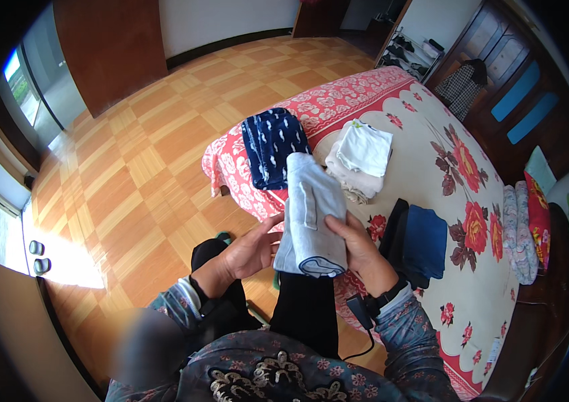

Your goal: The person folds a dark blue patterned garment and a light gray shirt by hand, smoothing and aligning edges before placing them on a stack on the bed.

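A light grey garment (314, 216), folded into a thick bundle with a dark-edged opening at its lower end, is held up before me. My right hand (362, 251) grips its right side, thumb on top and fingers hidden underneath. At its left edge, my left hand (249, 254) has the palm turned inward and thumb apart; whether the fingertips touch the cloth is unclear. Beyond the bundle, a folded navy patterned cloth (274, 145) lies on the bed. A stack of white and beige folded clothes (362, 153) sits beside it. Folded blue (425, 241) and black garments (393, 233) lie to the right.
The bed (415, 130) has a floral cover. Rolled bedding (520, 231) rests by the headboard. A shoe rack (410, 53) stands at the far end, near a wardrobe with a hanging checked garment (460, 88). Slippers (39, 256) are on the sunlit tiled floor (164, 151).
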Available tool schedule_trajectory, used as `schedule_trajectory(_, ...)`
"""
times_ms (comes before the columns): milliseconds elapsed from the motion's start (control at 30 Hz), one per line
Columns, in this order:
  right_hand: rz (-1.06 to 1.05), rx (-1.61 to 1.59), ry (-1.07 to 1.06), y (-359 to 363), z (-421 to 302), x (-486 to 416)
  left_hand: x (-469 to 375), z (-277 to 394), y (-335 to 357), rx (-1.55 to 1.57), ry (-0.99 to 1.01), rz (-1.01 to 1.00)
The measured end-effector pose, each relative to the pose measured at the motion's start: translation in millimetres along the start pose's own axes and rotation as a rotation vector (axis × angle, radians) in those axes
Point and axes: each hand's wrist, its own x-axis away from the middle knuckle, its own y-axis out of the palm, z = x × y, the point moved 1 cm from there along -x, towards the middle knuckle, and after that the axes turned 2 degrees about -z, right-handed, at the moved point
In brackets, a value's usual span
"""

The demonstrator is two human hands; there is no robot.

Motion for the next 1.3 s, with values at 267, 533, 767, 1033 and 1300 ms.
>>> schedule_trajectory(267,-0.058,0.199,0.056,2.5,63.1,54.8,18.8,-39.3,30.5,-0.787,0.063,0.252)
schedule_trajectory(533,0.228,-0.365,0.041,-29.8,65.0,75.5,46.8,17.2,85.6,-0.246,0.258,0.1)
schedule_trajectory(767,0.249,0.361,-0.564,-10.1,64.5,86.7,51.4,35.2,120.9,-0.101,0.3,0.176)
schedule_trajectory(1033,-0.188,0.948,-0.853,62.9,74.5,82.6,62.6,63.6,146.5,-0.026,0.382,0.235)
schedule_trajectory(1300,-0.4,1.646,-0.712,58.0,120.9,76.0,84.3,91.2,129.1,0.13,0.5,0.163)
